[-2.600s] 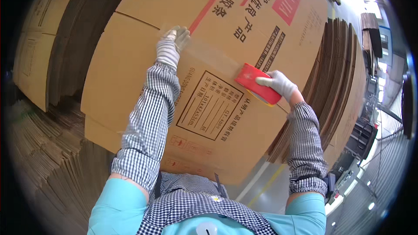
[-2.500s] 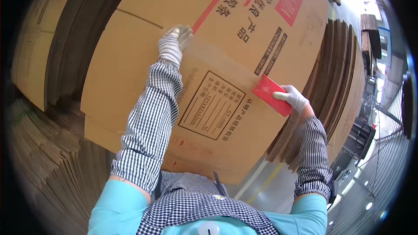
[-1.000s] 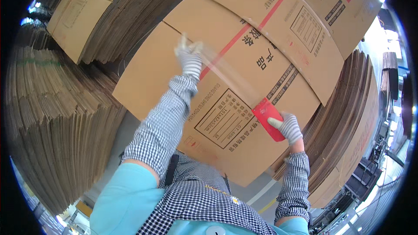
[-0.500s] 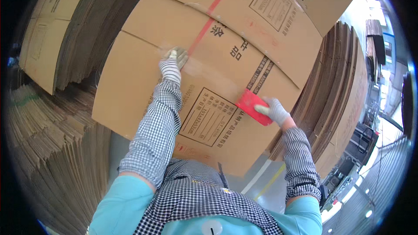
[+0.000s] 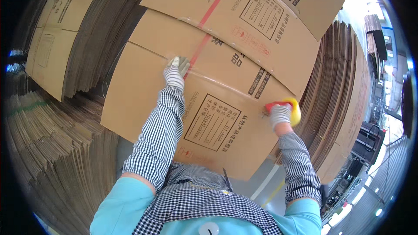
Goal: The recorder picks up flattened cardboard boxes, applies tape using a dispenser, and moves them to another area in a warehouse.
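A large flat brown cardboard carton (image 5: pixel 139 91) with dark print and a red stripe lies in front of me. My left hand (image 5: pixel 176 70), in a pale glove, rests on it with fingers stretched out, close to the stripe. From there a clear, shiny strip of tape (image 5: pixel 217 82) runs right across the cardboard. At the carton's right edge, my gloved right hand (image 5: pixel 280 116) is closed round a red and yellow tape dispenser (image 5: pixel 296 112). Its palm side and part of the dispenser are hidden.
More flat cartons (image 5: pixel 187 6) overlap the far side of this one. Tall stacks of flattened cardboard stand at the left (image 5: pixel 65 148), the far left (image 5: pixel 52 43) and the right (image 5: pixel 328 82). Dark equipment (image 5: pixel 368 141) stands beyond the right stack.
My right hand has moved right to the carton's edge and turned, bringing the dispenser's yellow part into sight. My left hand stays on the cardboard. The view has shifted slightly.
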A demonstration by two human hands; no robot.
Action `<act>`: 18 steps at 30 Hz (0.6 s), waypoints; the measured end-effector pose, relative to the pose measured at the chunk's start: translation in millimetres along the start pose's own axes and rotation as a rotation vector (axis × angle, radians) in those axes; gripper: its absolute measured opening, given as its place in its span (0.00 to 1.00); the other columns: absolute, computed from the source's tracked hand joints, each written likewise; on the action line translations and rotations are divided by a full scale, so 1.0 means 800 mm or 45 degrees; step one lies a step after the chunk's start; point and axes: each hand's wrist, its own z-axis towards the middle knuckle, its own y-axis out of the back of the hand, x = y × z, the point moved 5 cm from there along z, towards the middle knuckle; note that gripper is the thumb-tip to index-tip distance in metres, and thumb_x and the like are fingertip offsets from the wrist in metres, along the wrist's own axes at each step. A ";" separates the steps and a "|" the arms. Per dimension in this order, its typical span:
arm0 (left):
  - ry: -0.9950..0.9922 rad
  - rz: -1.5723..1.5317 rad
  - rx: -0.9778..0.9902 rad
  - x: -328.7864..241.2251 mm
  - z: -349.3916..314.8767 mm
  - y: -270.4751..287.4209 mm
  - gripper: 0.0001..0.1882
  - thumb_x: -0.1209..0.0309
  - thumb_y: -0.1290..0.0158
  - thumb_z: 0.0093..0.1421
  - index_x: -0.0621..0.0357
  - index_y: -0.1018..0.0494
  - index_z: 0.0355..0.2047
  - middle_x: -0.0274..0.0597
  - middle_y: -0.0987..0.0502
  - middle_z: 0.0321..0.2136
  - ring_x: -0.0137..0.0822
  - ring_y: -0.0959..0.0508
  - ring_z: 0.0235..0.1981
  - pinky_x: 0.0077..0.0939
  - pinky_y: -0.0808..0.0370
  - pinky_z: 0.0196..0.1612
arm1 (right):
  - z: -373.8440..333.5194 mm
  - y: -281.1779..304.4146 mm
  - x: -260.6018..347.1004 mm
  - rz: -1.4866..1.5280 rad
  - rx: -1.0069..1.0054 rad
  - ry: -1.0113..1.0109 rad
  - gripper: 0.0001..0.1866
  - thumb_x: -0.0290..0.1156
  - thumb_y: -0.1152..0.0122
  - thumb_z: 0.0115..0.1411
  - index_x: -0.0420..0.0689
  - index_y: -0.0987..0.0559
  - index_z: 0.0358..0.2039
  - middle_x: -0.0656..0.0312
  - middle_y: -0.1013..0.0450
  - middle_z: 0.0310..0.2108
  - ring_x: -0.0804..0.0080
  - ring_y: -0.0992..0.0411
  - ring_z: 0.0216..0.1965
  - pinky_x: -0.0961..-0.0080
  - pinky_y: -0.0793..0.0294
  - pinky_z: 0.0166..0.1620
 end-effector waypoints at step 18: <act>0.021 0.526 0.483 0.038 -0.154 -0.056 0.26 0.64 0.44 0.64 0.60 0.34 0.59 0.47 0.24 0.51 0.41 0.24 0.51 0.35 0.25 0.54 | -0.457 -0.375 0.119 2.187 0.668 -0.833 0.32 0.55 0.30 0.52 0.33 0.18 0.39 0.53 0.20 0.29 0.64 0.20 0.30 0.70 0.22 0.36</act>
